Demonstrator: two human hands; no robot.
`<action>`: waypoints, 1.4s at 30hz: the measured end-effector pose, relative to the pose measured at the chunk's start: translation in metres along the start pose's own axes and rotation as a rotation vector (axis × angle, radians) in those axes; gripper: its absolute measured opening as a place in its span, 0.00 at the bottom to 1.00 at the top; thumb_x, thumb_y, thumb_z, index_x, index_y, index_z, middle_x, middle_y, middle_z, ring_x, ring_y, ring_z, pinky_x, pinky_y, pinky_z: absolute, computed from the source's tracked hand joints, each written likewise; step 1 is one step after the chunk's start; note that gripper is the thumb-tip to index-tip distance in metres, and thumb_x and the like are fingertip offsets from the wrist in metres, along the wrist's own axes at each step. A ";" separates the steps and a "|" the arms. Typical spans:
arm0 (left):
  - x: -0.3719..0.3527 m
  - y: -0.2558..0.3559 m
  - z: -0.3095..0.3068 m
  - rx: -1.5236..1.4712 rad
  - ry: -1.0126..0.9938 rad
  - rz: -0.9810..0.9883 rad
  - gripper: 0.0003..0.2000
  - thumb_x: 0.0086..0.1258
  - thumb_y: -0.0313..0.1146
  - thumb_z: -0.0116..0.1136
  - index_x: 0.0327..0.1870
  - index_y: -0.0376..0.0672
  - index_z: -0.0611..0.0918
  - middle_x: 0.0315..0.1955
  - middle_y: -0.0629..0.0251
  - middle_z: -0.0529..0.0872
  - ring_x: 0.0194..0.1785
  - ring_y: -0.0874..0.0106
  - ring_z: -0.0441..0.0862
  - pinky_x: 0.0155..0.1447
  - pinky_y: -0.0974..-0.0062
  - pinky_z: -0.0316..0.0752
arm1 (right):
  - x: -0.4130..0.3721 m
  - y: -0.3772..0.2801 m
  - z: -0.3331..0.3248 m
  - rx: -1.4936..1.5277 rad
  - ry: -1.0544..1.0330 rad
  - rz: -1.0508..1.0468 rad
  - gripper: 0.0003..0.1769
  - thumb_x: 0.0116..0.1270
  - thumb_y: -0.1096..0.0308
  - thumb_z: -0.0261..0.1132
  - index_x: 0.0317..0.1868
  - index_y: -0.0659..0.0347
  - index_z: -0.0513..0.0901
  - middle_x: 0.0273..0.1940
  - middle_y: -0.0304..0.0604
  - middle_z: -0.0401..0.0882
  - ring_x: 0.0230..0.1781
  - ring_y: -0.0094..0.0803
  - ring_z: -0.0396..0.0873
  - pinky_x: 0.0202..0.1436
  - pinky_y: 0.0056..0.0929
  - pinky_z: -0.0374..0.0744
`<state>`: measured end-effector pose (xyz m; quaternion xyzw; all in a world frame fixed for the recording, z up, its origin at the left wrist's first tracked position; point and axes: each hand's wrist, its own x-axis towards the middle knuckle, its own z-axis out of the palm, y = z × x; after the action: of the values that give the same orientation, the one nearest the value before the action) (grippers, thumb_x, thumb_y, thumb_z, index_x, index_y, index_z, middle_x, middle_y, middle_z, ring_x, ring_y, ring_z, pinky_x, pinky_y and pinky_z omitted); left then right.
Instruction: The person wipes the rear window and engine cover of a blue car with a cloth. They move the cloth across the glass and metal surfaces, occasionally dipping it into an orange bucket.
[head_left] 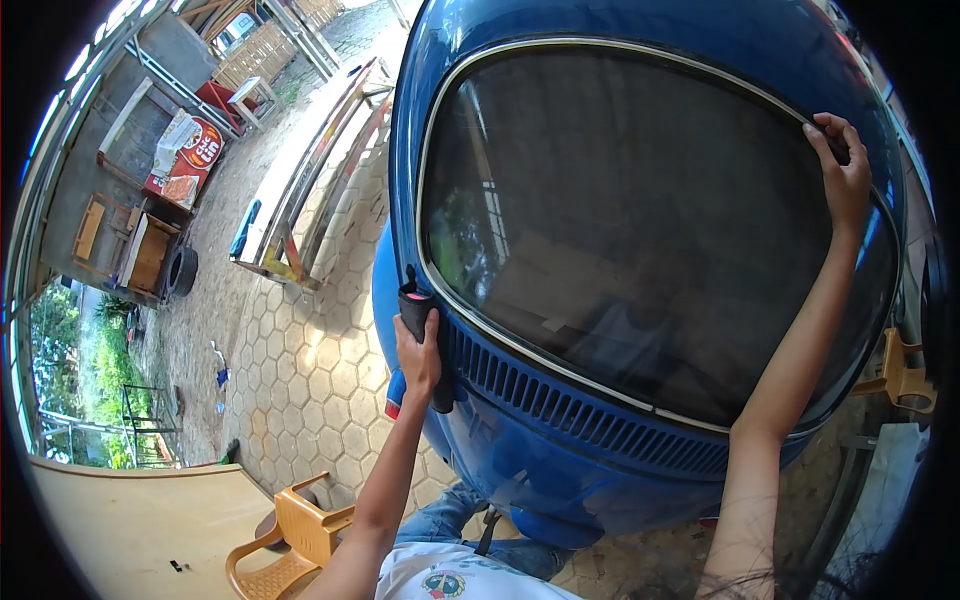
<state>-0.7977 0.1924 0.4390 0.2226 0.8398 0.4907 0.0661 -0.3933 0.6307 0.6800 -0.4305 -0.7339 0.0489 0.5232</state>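
Head view: on hexagon paving [310, 370], left hand [418, 355] grips black tool [415, 305], right hand [845, 175] seemingly pinches car window trim [600, 43].

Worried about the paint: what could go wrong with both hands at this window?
The black tool in the left hand sits against the chrome window trim; a slip could scratch the blue painted car body. The right hand stretches to the trim's far edge; its hold may be weak.
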 end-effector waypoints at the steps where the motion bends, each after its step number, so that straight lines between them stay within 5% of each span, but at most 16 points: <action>1: -0.021 -0.004 0.000 0.015 0.000 0.056 0.34 0.73 0.60 0.64 0.60 0.33 0.75 0.47 0.45 0.82 0.53 0.48 0.81 0.59 0.58 0.74 | -0.002 -0.001 0.000 -0.017 -0.004 0.008 0.17 0.67 0.53 0.76 0.51 0.50 0.92 0.52 0.40 0.85 0.58 0.33 0.83 0.67 0.36 0.78; 4: -0.087 -0.006 -0.003 0.036 -0.062 0.181 0.32 0.73 0.56 0.67 0.59 0.33 0.74 0.48 0.44 0.80 0.51 0.46 0.81 0.58 0.58 0.75 | -0.001 -0.004 -0.001 -0.048 0.003 0.006 0.17 0.67 0.53 0.76 0.51 0.51 0.92 0.52 0.41 0.85 0.58 0.34 0.83 0.68 0.37 0.78; 7: -0.082 0.005 -0.004 0.009 -0.105 0.096 0.31 0.74 0.55 0.66 0.60 0.34 0.74 0.47 0.44 0.80 0.51 0.46 0.81 0.59 0.58 0.74 | -0.001 0.000 -0.002 -0.054 0.005 -0.019 0.17 0.67 0.53 0.76 0.51 0.51 0.92 0.52 0.41 0.85 0.58 0.34 0.83 0.68 0.37 0.78; 13: 0.074 0.032 0.013 -0.142 0.059 -0.042 0.36 0.76 0.62 0.59 0.63 0.30 0.75 0.52 0.42 0.83 0.56 0.50 0.82 0.65 0.58 0.72 | -0.001 -0.003 0.000 -0.028 0.014 -0.024 0.17 0.67 0.53 0.76 0.51 0.52 0.92 0.52 0.40 0.85 0.56 0.33 0.83 0.68 0.35 0.78; 19: 0.126 0.114 0.011 -0.120 -0.025 0.426 0.35 0.69 0.59 0.69 0.61 0.34 0.78 0.50 0.46 0.82 0.55 0.48 0.82 0.65 0.56 0.73 | -0.004 -0.007 -0.004 0.002 0.012 0.010 0.15 0.69 0.54 0.75 0.50 0.52 0.92 0.48 0.37 0.86 0.53 0.30 0.82 0.66 0.32 0.77; 25: 0.141 0.193 0.037 0.266 -0.100 1.063 0.41 0.58 0.61 0.77 0.64 0.38 0.77 0.55 0.54 0.79 0.60 0.51 0.79 0.63 0.53 0.74 | -0.005 -0.008 -0.003 0.019 0.031 -0.050 0.13 0.70 0.56 0.74 0.49 0.53 0.92 0.44 0.35 0.87 0.51 0.28 0.82 0.64 0.31 0.77; 29: 0.134 0.178 0.043 0.231 -0.080 0.961 0.45 0.51 0.66 0.78 0.64 0.42 0.78 0.55 0.56 0.79 0.59 0.52 0.79 0.62 0.52 0.75 | -0.005 -0.006 -0.007 0.033 0.019 -0.039 0.13 0.71 0.56 0.73 0.49 0.53 0.92 0.44 0.35 0.87 0.51 0.28 0.82 0.64 0.31 0.77; 37: 0.103 0.165 0.033 -0.096 -0.264 0.606 0.43 0.44 0.59 0.86 0.57 0.39 0.81 0.48 0.60 0.82 0.55 0.60 0.83 0.62 0.61 0.78 | -0.005 -0.006 -0.001 0.030 0.022 -0.041 0.13 0.72 0.55 0.73 0.49 0.53 0.92 0.45 0.34 0.87 0.49 0.27 0.82 0.63 0.30 0.78; 40: 0.116 0.189 0.038 -0.122 -0.257 0.630 0.42 0.43 0.57 0.87 0.55 0.38 0.82 0.47 0.60 0.82 0.53 0.59 0.84 0.61 0.61 0.78 | -0.003 -0.007 -0.002 0.043 0.027 -0.040 0.13 0.72 0.55 0.73 0.48 0.53 0.92 0.44 0.33 0.87 0.48 0.26 0.82 0.62 0.29 0.78; 42: 0.126 0.206 0.047 -0.020 -0.164 0.878 0.42 0.42 0.58 0.87 0.54 0.39 0.82 0.46 0.59 0.82 0.52 0.60 0.84 0.59 0.61 0.79 | -0.003 -0.006 -0.001 0.062 0.042 -0.067 0.13 0.72 0.56 0.73 0.48 0.53 0.92 0.43 0.33 0.87 0.47 0.25 0.82 0.61 0.27 0.78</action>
<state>-0.8307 0.3711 0.6041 0.5956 0.6529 0.4611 -0.0798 -0.3960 0.6241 0.6811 -0.3900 -0.7348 0.0449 0.5530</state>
